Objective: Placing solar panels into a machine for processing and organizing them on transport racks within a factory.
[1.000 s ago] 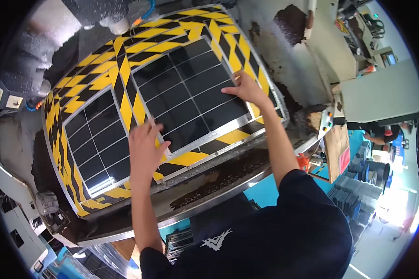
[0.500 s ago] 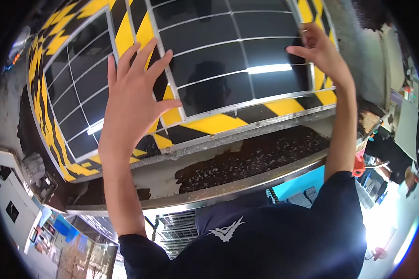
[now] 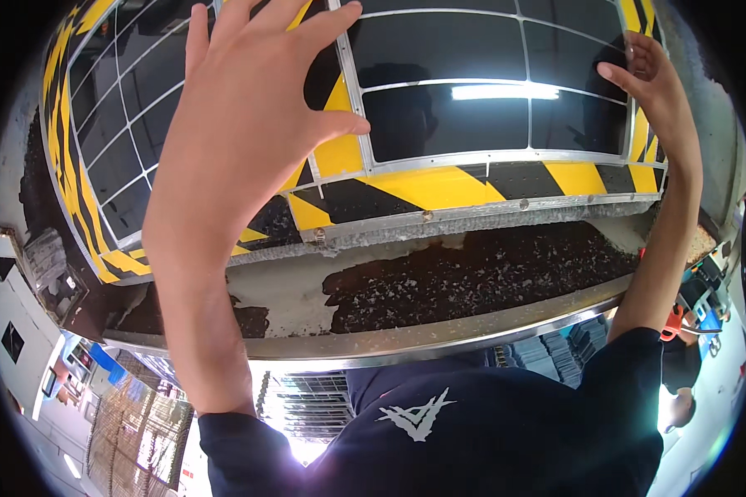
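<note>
Grey stacked sheets, red object

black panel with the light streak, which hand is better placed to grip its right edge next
Right hand, probably: it is by the right edge of the black panel; the left hand is by the left.

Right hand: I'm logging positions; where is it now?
In the head view, the right hand is at upper right, by the black gridded panel and the striped border along its right edge.

A workshop: hazard-striped machine bed and grimy trough (strewn with what look like chips).
</note>
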Action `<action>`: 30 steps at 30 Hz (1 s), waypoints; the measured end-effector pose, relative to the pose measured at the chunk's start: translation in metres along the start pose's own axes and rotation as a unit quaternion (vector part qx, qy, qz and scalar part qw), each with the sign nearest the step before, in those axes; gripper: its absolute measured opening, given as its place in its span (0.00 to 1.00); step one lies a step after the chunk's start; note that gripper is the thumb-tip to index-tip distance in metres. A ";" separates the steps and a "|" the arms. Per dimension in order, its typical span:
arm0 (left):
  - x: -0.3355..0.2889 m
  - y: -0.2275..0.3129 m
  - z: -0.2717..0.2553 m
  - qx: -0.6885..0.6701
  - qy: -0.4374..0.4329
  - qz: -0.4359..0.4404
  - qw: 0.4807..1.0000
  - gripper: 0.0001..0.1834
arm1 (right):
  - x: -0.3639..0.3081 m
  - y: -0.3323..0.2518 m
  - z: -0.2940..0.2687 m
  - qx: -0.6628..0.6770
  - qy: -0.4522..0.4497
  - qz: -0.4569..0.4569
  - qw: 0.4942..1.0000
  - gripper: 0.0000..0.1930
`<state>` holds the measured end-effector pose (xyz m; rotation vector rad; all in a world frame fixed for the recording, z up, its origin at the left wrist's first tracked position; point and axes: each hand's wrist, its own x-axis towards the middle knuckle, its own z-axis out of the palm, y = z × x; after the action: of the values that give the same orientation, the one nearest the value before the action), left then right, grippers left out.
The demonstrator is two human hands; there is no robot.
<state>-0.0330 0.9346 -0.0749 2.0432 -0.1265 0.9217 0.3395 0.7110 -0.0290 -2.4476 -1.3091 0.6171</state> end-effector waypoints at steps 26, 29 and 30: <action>0.072 0.077 0.018 0.362 -0.360 -0.460 0.726 0.39 | 0.010 0.027 -0.007 -0.113 -0.005 0.000 0.994 0.43; 0.066 0.077 0.022 0.359 -0.360 -0.458 0.729 0.39 | 0.006 0.039 -0.013 -0.102 -0.004 0.005 0.995 0.39; 0.064 0.077 0.022 0.360 -0.361 -0.459 0.728 0.39 | 0.003 0.037 -0.017 -0.095 -0.005 0.005 0.995 0.38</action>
<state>-0.0056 0.8855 0.0110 2.5829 0.8980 -0.5879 0.3762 0.6921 -0.0314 -2.6064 -1.4198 0.5290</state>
